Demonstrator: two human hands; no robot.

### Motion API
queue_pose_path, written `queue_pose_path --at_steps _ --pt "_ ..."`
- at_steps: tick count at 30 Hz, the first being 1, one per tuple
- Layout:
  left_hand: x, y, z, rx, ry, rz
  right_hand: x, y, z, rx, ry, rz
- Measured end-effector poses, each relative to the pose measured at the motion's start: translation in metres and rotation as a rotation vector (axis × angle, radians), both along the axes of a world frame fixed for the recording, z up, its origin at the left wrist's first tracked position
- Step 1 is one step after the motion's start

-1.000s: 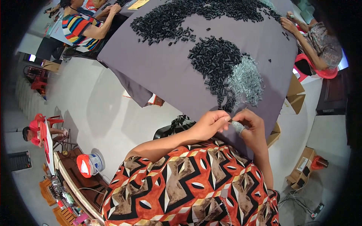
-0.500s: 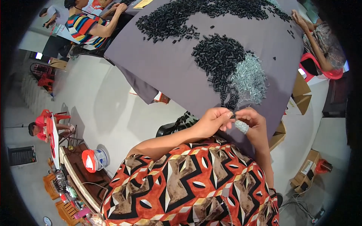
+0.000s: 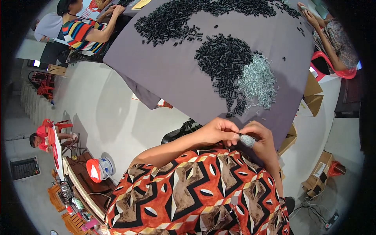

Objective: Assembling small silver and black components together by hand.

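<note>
Close to my body, at the near edge of the cloth, both hands meet fingertip to fingertip. My left hand [image 3: 219,131] pinches a small black cylindrical piece [image 3: 239,134], mostly covered by the fingers. Against it, my right hand [image 3: 261,137] is closed in a pinch; what its fingertips hold is too small to make out. A grey, glittery wrapping [image 3: 247,141] covers my right thumb. Just beyond the hands lies a heap of short black cylindrical pieces [image 3: 223,58], and touching its right side is a pile of small silvery metal pieces [image 3: 258,82].
A grey-purple cloth [image 3: 164,74] covers the table, with a larger band of black pieces [image 3: 168,25] farther back. Co-workers sit at the far left [image 3: 88,33] and far right [image 3: 333,41]. Open cardboard boxes [image 3: 311,96] stand by the right edge. A white-and-red bucket [image 3: 100,169] is at left.
Both hands have drawn lower, nearer my body, and the fingertips have come closer together. The black piece is now more hidden. The view has shifted slightly.
</note>
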State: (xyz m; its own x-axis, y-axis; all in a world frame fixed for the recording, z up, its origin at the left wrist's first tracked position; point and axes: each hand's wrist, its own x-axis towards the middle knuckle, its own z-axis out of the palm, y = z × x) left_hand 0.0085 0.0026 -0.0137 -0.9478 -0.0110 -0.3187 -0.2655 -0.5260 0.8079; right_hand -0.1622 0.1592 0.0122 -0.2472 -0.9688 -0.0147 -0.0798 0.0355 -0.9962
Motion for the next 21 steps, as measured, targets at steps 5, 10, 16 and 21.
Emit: queue_pose_path --at_steps 5,10,16,21 --pt "0.013 -0.005 0.011 -0.106 -0.105 0.178 -0.015 -0.015 0.014 -0.015 0.383 -0.175" --pt "0.022 -0.018 0.020 -0.247 -0.094 0.343 -0.007 -0.038 0.012 0.001 0.736 -0.097" --pt "0.020 -0.017 0.016 -0.226 -0.100 0.373 0.002 -0.050 -0.001 0.017 1.016 -0.064" --pt "0.007 -0.010 0.014 -0.285 -0.080 0.258 -0.005 -0.029 0.006 0.078 0.339 -0.123"
